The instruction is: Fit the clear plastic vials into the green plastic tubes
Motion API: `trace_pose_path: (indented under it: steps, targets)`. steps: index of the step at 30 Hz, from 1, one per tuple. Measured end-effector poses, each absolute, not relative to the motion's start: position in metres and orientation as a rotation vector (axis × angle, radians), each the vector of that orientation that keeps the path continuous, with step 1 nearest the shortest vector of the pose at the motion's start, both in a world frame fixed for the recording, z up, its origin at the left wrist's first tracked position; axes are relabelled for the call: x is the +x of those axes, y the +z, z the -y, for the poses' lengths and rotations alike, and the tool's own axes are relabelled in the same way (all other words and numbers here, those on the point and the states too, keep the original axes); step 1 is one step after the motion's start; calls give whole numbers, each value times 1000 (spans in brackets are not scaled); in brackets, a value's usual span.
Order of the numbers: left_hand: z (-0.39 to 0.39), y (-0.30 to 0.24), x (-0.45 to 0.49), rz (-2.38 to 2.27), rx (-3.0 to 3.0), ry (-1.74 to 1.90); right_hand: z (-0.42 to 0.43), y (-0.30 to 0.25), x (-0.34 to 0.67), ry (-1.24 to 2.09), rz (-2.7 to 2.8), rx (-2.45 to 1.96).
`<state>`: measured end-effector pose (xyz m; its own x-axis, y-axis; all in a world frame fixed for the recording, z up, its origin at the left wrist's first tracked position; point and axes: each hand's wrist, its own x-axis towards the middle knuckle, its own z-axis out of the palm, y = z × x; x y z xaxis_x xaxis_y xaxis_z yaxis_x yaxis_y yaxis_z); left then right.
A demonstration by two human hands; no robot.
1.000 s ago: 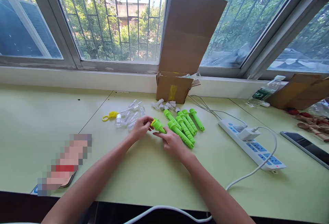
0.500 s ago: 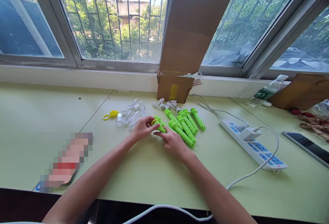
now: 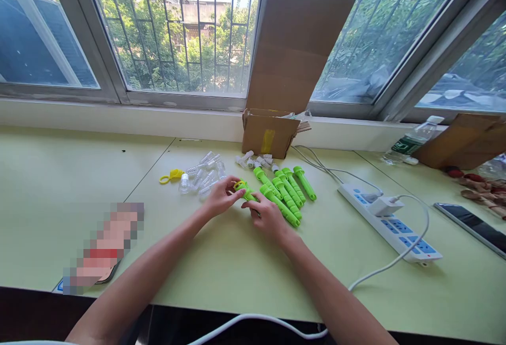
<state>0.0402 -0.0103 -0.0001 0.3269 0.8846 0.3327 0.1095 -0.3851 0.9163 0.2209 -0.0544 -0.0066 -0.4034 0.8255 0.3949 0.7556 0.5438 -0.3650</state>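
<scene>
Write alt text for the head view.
The left hand and right hand hold one green plastic piece together at a pale green table. Beside them lie more green pieces, clear tubes, a cardboard box and a power strip.

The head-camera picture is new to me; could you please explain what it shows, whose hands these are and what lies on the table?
There is no machine here: a person wears a camera on the head, so it looks forward and down at their own two bare arms. The left hand and right hand together grip one green plastic stick, the left at its wider head, the right on its shaft. Beside them on the pale green table lie a row of similar green sticks, clear plastic tubes, small white parts and a yellow ring piece. Behind stands an open cardboard box under the window; to the right are a power strip, a water bottle and a phone.
</scene>
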Motion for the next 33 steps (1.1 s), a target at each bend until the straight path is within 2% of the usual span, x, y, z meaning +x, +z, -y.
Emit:
trace_pose_path:
  steps: [24, 33]
  targets:
    - [13, 5, 38, -790, 1659, 1029, 55, -4, 218, 318, 2124, -1359]
    - [14, 7, 37, -757, 1604, 1014, 56, 0, 217, 289, 2188, -1247]
